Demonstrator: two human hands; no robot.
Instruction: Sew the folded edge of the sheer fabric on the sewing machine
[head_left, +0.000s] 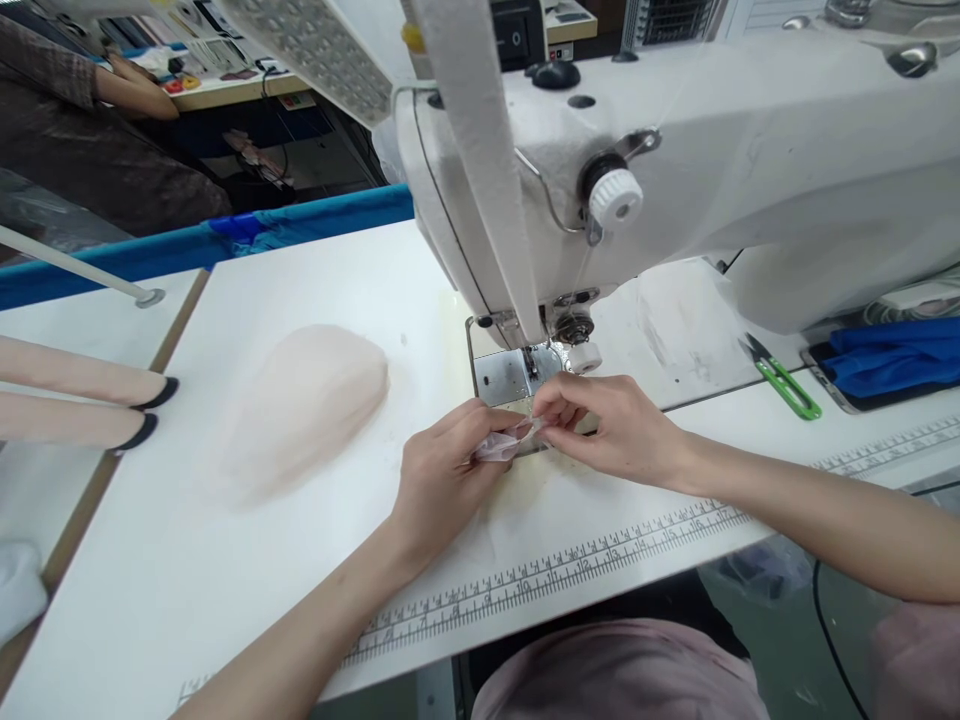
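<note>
My left hand (442, 475) and my right hand (607, 425) meet just in front of the needle plate (499, 375) of a white sewing machine (675, 170). Both pinch a small piece of sheer pale pink fabric (499, 447), fingers closed on it. The presser foot (534, 365) stands just behind my fingertips. A heap of the same pale pink fabric (300, 405) lies on the white table (225, 560) to the left of my hands.
Green thread snips (784, 380) lie right of the machine, beside blue cloth (892, 360). A ruler strip (600, 555) runs along the table's front edge. Two doll-like legs with black shoes (90, 400) jut in at left. Another person's arm (127, 90) shows far left.
</note>
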